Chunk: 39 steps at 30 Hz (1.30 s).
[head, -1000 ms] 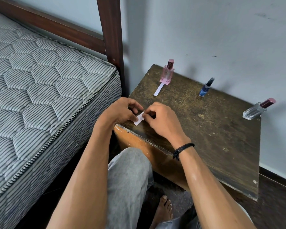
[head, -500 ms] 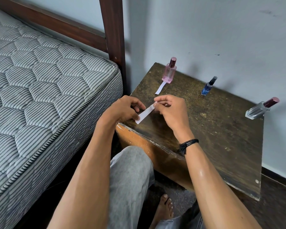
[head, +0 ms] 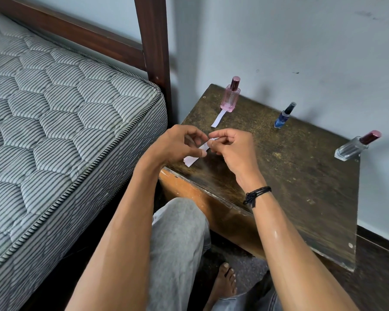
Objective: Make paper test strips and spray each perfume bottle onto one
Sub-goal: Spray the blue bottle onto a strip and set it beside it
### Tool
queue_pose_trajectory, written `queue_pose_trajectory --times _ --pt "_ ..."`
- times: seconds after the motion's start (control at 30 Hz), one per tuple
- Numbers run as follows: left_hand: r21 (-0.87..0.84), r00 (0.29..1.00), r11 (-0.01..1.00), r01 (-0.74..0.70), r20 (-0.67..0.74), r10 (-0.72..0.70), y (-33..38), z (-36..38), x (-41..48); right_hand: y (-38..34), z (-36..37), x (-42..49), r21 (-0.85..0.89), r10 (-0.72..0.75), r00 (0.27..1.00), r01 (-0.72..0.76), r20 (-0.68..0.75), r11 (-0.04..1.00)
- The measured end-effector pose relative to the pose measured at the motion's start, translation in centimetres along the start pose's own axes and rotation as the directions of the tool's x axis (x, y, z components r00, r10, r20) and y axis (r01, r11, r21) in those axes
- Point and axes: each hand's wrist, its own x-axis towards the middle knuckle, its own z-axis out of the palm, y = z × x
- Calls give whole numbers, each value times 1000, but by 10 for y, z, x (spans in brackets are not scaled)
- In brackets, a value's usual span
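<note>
A small white paper piece (head: 193,158) is held above the near left corner of the dark wooden table (head: 290,176). My left hand (head: 175,145) pinches its lower part and my right hand (head: 231,149) pinches its upper end; both hands are closed on it. A finished white paper strip (head: 218,118) lies flat in front of the pink perfume bottle (head: 230,95) at the table's back left. A small blue bottle (head: 284,115) stands at the back middle. A clear bottle with a dark red cap (head: 355,147) stands at the right edge.
A striped quilted mattress (head: 61,122) on a dark wooden bed frame (head: 153,41) fills the left. A pale wall (head: 301,41) rises right behind the table. My grey-trousered knee (head: 177,232) and bare foot (head: 222,283) are below the table's front edge.
The hands have risen slightly off the table edge with the paper. The right hand moved up and away along the paper, which now shows as a longer strip between the two hands.
</note>
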Motion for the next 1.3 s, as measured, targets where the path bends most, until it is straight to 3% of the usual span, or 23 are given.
queue_pose_trajectory --times 0.43,0.83,1.3 --pt "137 993 989 -61 -90 74 -3 8 5 0 0 -1 58 -2 999 -1 51 998" --pt "77 996 997 -13 -90 20 -9 7 5 -2 -5 0 205 126 987 -144 96 968" --pt "-10 995 1000 2 -99 -3 -6 2 1 -2 -6 0 212 141 986 -158 94 964"
